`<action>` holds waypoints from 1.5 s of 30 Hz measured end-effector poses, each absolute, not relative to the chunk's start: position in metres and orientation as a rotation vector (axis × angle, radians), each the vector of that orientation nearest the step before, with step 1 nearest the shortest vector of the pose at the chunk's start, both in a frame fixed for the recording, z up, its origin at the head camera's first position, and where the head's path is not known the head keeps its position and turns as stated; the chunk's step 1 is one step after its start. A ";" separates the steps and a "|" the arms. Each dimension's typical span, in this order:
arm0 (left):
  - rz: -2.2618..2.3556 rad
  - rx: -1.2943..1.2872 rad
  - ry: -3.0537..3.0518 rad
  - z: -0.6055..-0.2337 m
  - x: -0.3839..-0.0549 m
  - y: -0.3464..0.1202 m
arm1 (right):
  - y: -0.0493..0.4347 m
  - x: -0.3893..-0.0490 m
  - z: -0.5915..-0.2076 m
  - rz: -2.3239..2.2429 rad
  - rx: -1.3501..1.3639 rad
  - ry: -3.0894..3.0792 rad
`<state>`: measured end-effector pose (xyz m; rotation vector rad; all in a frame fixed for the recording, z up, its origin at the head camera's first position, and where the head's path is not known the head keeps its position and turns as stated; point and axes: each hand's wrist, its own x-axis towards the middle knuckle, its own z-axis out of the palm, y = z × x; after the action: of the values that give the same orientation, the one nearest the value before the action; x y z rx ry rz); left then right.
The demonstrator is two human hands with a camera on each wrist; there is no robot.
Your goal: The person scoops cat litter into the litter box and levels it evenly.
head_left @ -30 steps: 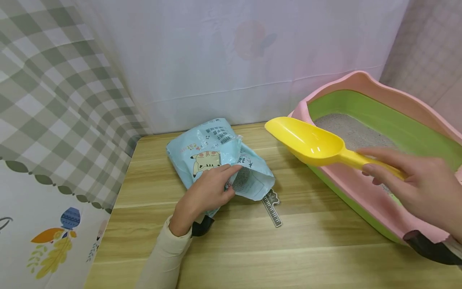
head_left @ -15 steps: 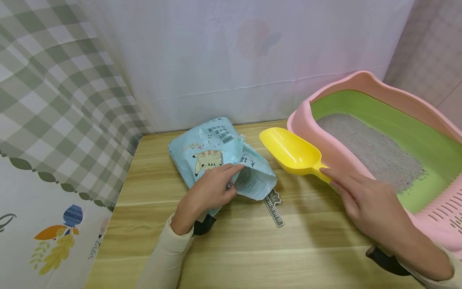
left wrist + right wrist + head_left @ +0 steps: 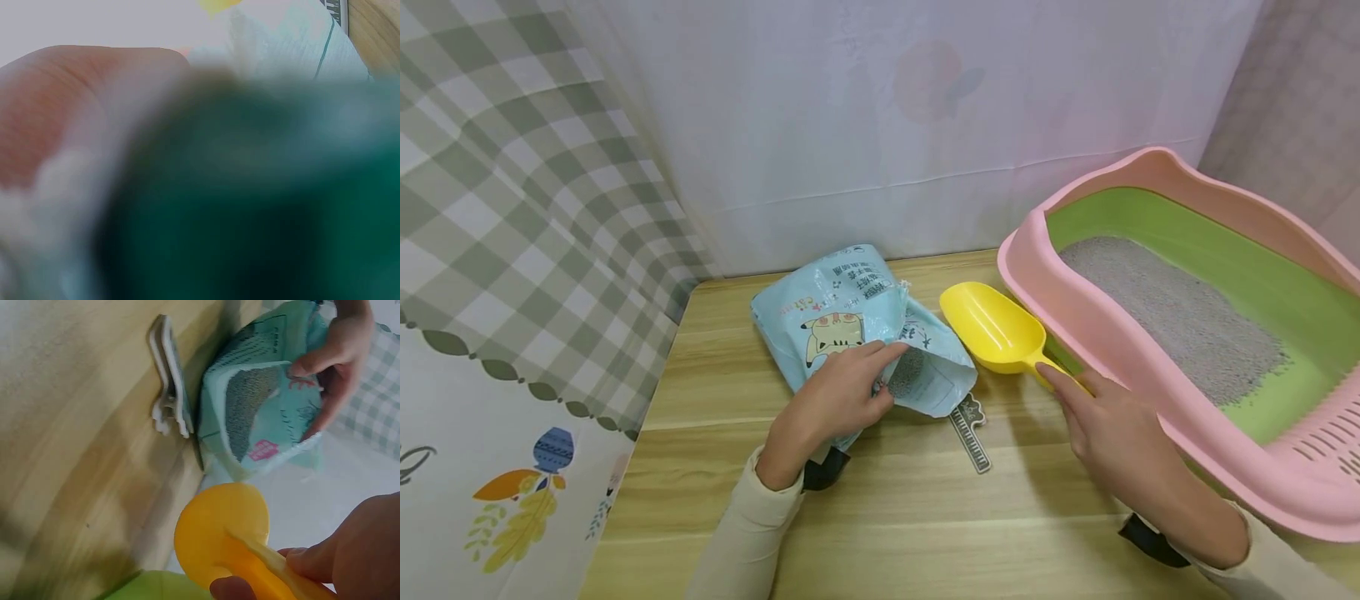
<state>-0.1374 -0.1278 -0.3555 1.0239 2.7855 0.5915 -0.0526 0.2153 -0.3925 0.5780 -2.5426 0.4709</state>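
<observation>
A light blue cat litter bag lies on the wooden table, its mouth facing right and grey litter visible inside. My left hand holds the upper edge of that mouth, fingers at the rim. In my right hand is a yellow scoop, gripped by its handle; the bowl is bare and faces up, just right of the bag's mouth. The right wrist view has the scoop's underside below the gaping bag. Blur covers most of the left wrist view, beside some skin.
To the right stands a pink and green litter box with a grey litter layer in it. A flat clip with a piano-key pattern lies by the bag's mouth. Behind the table hangs a white curtain, with checked cloth at left.
My right hand has brought the scoop left and down, from over the litter box's near rim toward the bag's mouth. The left hand and bag stay put.
</observation>
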 end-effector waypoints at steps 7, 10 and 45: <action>0.597 1.028 2.789 -0.356 -0.137 -0.127 | 0.210 -0.057 -0.407 0.513 0.532 -2.585; 0.592 1.015 2.782 -0.356 -0.137 -0.127 | 0.209 -0.059 -0.412 0.509 0.514 -2.588; 0.577 1.025 2.795 -0.357 -0.138 -0.127 | 0.213 -0.067 -0.428 0.471 0.571 -2.751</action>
<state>-0.1381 -0.1266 -0.3569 1.0245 2.7950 0.5773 -0.0668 0.2126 -0.4282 0.5711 -2.7509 0.4706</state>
